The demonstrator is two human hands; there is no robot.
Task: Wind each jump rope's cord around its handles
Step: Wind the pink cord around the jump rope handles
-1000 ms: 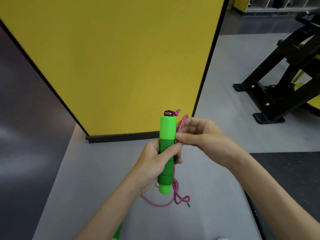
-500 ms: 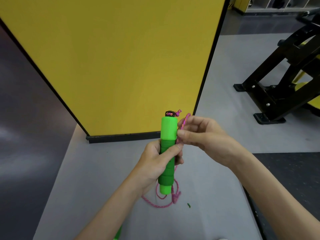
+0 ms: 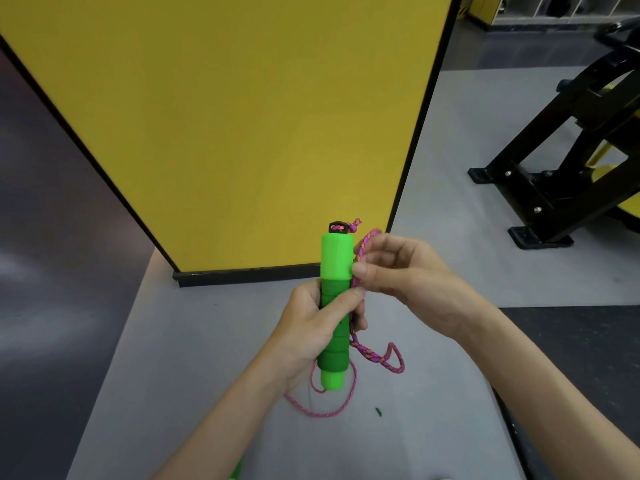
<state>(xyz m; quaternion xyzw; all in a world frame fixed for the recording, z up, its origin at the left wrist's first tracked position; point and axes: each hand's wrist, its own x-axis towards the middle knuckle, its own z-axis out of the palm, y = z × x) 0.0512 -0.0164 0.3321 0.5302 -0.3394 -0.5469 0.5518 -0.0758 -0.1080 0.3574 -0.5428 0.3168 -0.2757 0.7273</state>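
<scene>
Grey surface (image 3: pixel 194 341) in front of a yellow panel (image 3: pixel 242 133); two hands work a green jump rope handle (image 3: pixel 336 258) at frame centre.
Left hand (image 3: pixel 311 334) grips the handle upright round its darker foam middle, thumb across the front. Right hand (image 3: pixel 408 278) pinches the pink cord (image 3: pixel 377 360) just right of the handle's top, fingers curled. Cord is knotted at the black loop on top, runs down the handle's right side, and loops below its lower end. Black machine frame (image 3: pixel 554 174) at upper right.

Even, fairly bright indoor light, soft faint shadows, wide-angle bending at edges, slight overall softness
</scene>
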